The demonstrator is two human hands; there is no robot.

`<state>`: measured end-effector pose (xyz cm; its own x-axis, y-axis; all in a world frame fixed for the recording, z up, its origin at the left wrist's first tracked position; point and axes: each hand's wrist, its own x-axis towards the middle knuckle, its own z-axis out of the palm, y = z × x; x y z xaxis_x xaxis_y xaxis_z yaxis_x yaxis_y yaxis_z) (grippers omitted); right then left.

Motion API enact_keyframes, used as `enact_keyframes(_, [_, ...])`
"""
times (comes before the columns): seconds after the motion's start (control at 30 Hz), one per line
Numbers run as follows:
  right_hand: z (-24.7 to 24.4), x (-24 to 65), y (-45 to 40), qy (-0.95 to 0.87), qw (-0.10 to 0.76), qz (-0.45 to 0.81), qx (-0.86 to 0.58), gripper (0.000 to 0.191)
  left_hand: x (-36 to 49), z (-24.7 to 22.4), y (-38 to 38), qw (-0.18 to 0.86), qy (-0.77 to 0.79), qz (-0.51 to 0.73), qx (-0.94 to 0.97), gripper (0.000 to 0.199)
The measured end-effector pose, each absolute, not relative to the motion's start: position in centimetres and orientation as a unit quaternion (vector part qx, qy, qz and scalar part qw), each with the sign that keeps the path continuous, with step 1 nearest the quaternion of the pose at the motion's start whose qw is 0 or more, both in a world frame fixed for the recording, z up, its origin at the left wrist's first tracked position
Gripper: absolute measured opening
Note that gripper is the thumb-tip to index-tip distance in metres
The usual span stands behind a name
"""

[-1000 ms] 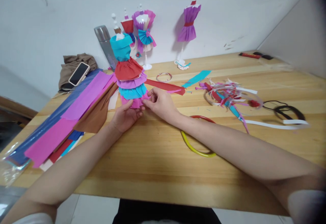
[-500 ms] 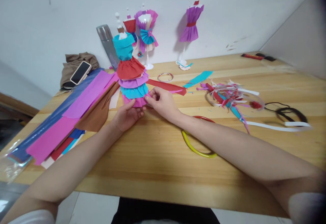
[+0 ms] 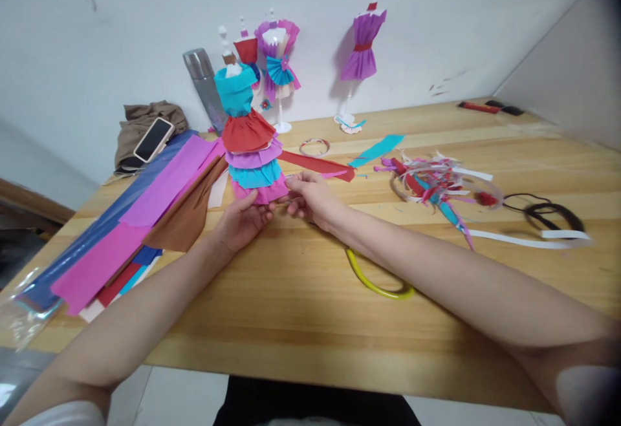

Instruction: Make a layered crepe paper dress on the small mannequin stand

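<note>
A small white dress form wears a tiered paper dress point(image 3: 248, 132) with a turquoise top, a red tier and lilac, turquoise and pink ruffles below. It stands upright, and its base is hidden behind the ruffles and my hands. My left hand point(image 3: 242, 220) pinches the pink bottom ruffle point(image 3: 262, 192) at its front left, thumb on the outside and fingers curled underneath. At the same ruffle's right edge is my right hand point(image 3: 315, 200), its thumb tip on the paper and the other fingers bent below the hem.
Coloured paper sheets point(image 3: 165, 174) lie at left, near a phone point(image 3: 154, 139) and a flask point(image 3: 206, 86). Other dressed forms point(image 3: 363, 44) stand by the wall. Paper scraps point(image 3: 431, 187), a turquoise strip point(image 3: 377, 150) and scissors with a yellow handle point(image 3: 373, 282) lie to the right.
My right hand has shifted slightly right and down along the pink ruffle, its fingers now lower under the hem. That ruffle's right edge is drawn outward. My left hand stays put.
</note>
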<state>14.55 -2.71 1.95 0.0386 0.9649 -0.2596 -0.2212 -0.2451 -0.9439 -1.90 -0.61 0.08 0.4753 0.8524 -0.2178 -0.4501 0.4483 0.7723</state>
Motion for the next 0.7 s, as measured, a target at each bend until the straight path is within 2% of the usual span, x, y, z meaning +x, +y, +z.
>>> enact_keyframes(0.17, [1.88,14.50,-2.90,-0.271,0.548,0.656,-0.442,0.021,-1.98,0.00,-0.56,0.801,0.301,0.404,0.323,0.006])
enact_keyframes(0.37, [1.72,14.51,-2.86,-0.244,0.536,0.695,-0.414,0.023,-2.04,-0.07,-0.53,0.808,0.275,0.401,0.332,0.007])
enact_keyframes(0.53, [1.63,14.45,-2.80,-0.197,0.540,0.704,-0.417,0.015,-1.96,-0.12,-0.59,0.804,0.272,0.409,0.335,0.006])
enact_keyframes(0.7, [1.47,14.43,-2.93,-0.223,0.557,0.714,-0.360,0.025,-2.04,-0.32,-0.50,0.798,0.270,0.415,0.343,0.007])
